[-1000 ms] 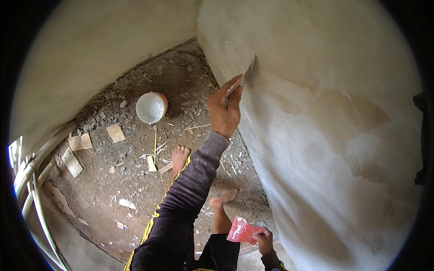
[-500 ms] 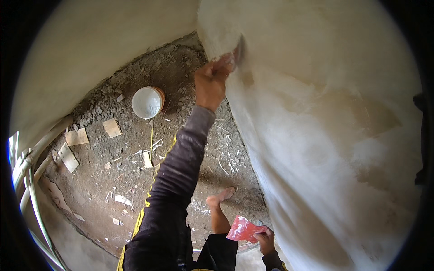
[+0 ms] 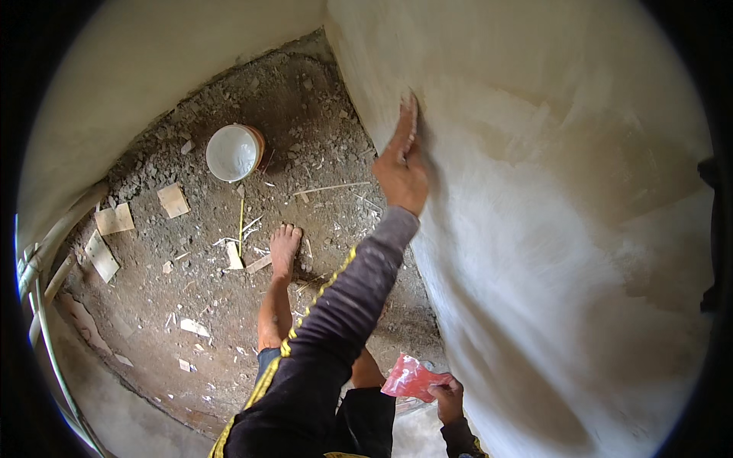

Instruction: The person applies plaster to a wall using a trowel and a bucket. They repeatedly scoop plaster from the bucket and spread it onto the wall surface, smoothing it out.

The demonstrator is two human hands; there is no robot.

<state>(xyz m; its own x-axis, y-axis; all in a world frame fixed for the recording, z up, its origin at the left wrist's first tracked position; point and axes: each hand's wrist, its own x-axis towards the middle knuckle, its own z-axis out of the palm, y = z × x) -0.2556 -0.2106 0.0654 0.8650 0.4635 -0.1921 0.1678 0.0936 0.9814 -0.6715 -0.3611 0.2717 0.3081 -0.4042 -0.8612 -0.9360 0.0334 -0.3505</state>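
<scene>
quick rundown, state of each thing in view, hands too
left hand: raised, pressed to the wall, a tool edge barely showing.
right hand: low, shut on a red scraper.
wall: coated in pale plaster, patchy.
white bucket: upright on the dirt floor, open.
wood scraps: lying scattered, flat.
bare foot: planted on the floor.

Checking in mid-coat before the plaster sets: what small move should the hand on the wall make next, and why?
Probably draw the left hand and its small flat scraper blade on down the pale plastered wall. The blade lies against the wall near a corner, and darker uneven patches show lower right. The right hand holds a red flat plastic piece low.
</scene>
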